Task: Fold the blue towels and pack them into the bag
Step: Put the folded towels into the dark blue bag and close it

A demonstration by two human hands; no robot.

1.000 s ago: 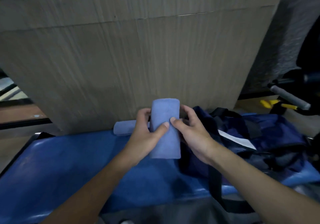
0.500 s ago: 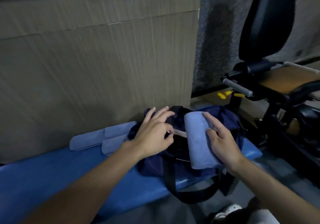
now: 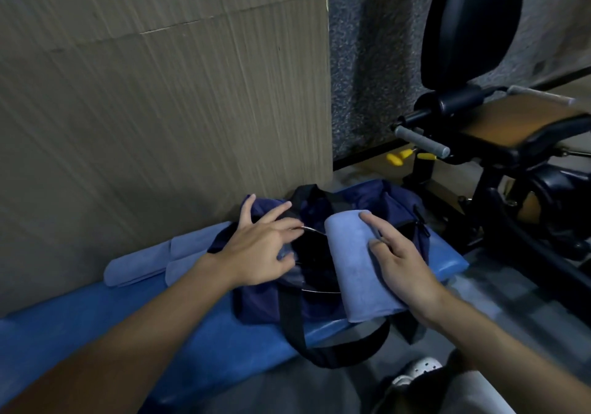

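A folded light blue towel (image 3: pixel 355 263) lies over the open top of a dark navy bag (image 3: pixel 265 301), held by my right hand (image 3: pixel 401 263) along its right side. My left hand (image 3: pixel 260 250) rests on the bag's left rim with fingers spread, pressing the fabric by the zipper opening. The bag sits on a blue padded bench (image 3: pixel 134 330), its black strap (image 3: pixel 291 327) hanging over the front edge. Two more folded blue towels (image 3: pixel 150 260) lie on the bench to the left, against the wall.
A wood-grain wall panel (image 3: pixel 160 93) stands right behind the bench. Black gym equipment with a brown pad (image 3: pixel 518 119) and a grey handle (image 3: pixel 422 141) fills the right side. A white shoe (image 3: pixel 415 370) shows below.
Over the last second the view swung right to the bag. My left hand let go of the towel and went to the bag's rim; my right hand carried the towel over the opening.
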